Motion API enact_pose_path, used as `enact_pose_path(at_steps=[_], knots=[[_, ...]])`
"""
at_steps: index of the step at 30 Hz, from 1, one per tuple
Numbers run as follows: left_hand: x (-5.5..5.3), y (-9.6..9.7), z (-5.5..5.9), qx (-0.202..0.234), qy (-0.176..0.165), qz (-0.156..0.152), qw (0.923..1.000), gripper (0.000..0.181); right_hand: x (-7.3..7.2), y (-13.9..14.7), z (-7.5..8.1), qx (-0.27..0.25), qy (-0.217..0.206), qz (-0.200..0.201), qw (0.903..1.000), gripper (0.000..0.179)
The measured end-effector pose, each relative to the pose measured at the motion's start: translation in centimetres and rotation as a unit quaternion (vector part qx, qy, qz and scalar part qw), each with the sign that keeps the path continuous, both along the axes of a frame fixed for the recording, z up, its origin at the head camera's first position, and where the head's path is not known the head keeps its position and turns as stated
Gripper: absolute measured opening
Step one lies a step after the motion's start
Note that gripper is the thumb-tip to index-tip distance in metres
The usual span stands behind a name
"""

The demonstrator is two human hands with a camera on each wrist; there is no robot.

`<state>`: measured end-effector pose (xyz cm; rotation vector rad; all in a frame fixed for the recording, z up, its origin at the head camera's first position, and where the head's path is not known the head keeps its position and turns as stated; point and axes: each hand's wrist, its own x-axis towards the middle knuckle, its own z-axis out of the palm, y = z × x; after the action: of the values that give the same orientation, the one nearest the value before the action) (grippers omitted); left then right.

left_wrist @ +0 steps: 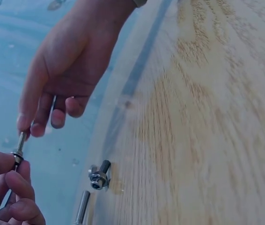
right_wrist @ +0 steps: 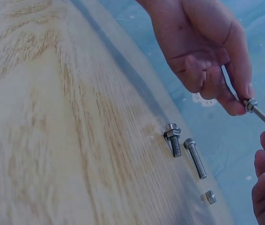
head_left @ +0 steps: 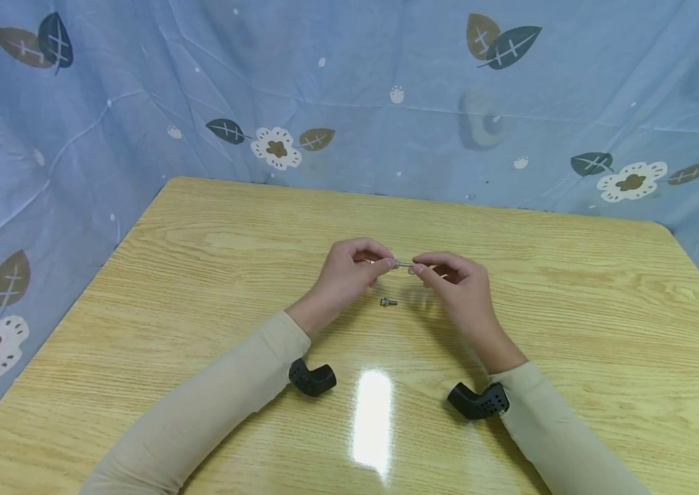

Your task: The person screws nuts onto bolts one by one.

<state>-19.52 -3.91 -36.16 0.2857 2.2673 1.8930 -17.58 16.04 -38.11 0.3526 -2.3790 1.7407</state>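
My left hand (head_left: 354,272) and right hand (head_left: 457,283) hold one small metal bolt (right_wrist: 261,113) between them, above the table. Thumb and fingers of the left hand pinch it at a ring-like nut or washer (right_wrist: 250,104); which it is, I cannot tell. The right thumb and fingers pinch the other end of the shank and hide its tip. Below the hands lies a second bolt (right_wrist: 176,146) with a nut and apparently a washer on it. Beside that are a bare socket-head bolt (right_wrist: 195,159) and a loose nut (right_wrist: 210,197).
The wood-grain table (head_left: 232,227) spreads out around both hands. Blue printed cloth (head_left: 374,130) hangs behind the table and along its sides. Black wrist mounts sit on both sleeves, and a bright reflection shows on the near tabletop.
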Motion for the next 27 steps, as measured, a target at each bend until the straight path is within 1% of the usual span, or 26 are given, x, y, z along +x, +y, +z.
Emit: enact_pose_path(at_steps=[6,9,10,16,17,20,23,25,27], knots=[[0.0,0.06,0.03,-0.007,0.001,0.002,1.0,0.006,-0.05,-0.11,0.02,-0.001,0.011,-0.001,0.9999,0.017],[0.04,0.03,0.18,-0.011,-0.003,0.0,0.9999,0.006,-0.05,-0.16,0.08,0.011,0.007,-0.01,0.9999,0.018],[0.04,0.01,0.25,-0.016,-0.005,-0.002,0.9999,0.006,0.12,-0.28,0.38,0.015,0.004,-0.011,0.9998,0.018],[-0.13,-0.29,0.41,-0.038,-0.005,-0.029,0.9988,0.006,0.1,-0.21,0.38,0.049,0.001,-0.009,0.9987,0.019],[-0.17,-0.34,0.4,-0.04,-0.004,-0.034,0.9986,0.006,-0.08,-0.1,0.07,0.055,0.004,-0.01,0.9984,0.019],[-0.25,-0.44,0.39,-0.056,0.001,-0.043,0.9975,0.007,-0.16,-0.13,-0.03,0.067,0.002,-0.013,0.9977,0.019],[-0.3,-0.57,0.46,-0.108,0.034,-0.044,0.9926,0.006,-0.25,-0.2,-0.14,0.084,-0.004,-0.006,0.9964,0.019],[-0.34,-0.67,0.5,-0.152,0.068,-0.049,0.9849,0.004,-0.32,-0.25,-0.17,0.101,-0.012,0.001,0.9948,0.019],[-0.39,-0.75,0.5,-0.196,0.099,-0.056,0.974,0.004,-0.39,-0.3,-0.2,0.116,-0.022,0.013,0.993,0.019]])
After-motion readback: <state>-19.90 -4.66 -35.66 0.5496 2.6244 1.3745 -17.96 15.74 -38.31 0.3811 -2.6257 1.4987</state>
